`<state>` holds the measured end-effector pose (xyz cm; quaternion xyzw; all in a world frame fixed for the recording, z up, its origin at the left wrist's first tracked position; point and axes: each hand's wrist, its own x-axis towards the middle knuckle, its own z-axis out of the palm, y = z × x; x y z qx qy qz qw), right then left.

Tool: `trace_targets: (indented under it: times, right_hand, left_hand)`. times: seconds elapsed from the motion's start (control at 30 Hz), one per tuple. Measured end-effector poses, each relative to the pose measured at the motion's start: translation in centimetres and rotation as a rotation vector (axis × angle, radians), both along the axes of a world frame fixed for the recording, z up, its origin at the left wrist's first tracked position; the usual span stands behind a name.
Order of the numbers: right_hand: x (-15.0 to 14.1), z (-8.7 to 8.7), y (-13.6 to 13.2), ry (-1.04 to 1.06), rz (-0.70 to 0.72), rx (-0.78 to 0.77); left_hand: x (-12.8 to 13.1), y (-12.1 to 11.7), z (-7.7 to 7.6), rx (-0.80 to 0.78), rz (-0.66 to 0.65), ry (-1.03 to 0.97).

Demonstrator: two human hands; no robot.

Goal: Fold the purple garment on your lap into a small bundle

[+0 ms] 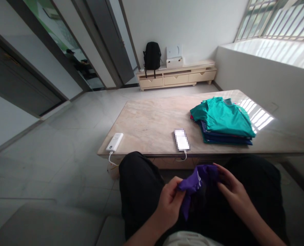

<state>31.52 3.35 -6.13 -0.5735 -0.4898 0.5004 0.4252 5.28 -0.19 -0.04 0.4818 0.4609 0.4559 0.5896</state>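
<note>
- Your left hand [170,201] has its grip pinched on one end of the purple cloth [196,182], low in the frame over your lap.
- Your right hand [231,191] touches the cloth's other end; its grip looks closed on it, though the fingertips are partly hidden.
- On the table [152,123], right of centre: a stack of folded shirts [223,121], a phone [182,140] and a power bank [115,141].
</note>
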Motion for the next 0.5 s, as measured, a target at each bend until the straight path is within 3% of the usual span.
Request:
trace_targets:
  times: [0.1, 0.17, 0.23, 0.37, 0.5]
  right_hand:
    - [-2.6, 3.5, -1.7, -0.093, 0.325, 0.162]
    - [-4.2, 5.3, -2.2, -0.086, 0.556, 0.111]
    - [-5.3, 5.7, -1.8, -0.137, 0.645, 0.081]
    - [-5.5, 3.2, 0.3, -0.37, 0.564, 0.146]
    - [-3.8, -0.4, 1.5, -0.544, 0.489, 0.112]
  left_hand:
    - [1.1, -0.2, 1.0, 0.014, -0.113, -0.032]
    - [1.3, -0.1, 1.8, 0.066, -0.156, 0.008]
    - [0.9, -0.1, 2.3, 0.127, -0.201, 0.043]
    - [-1.0, -1.2, 1.8, 0.146, -0.208, -0.107]
    - [-4.3, -2.8, 1.0, 0.067, 0.03, -0.416]
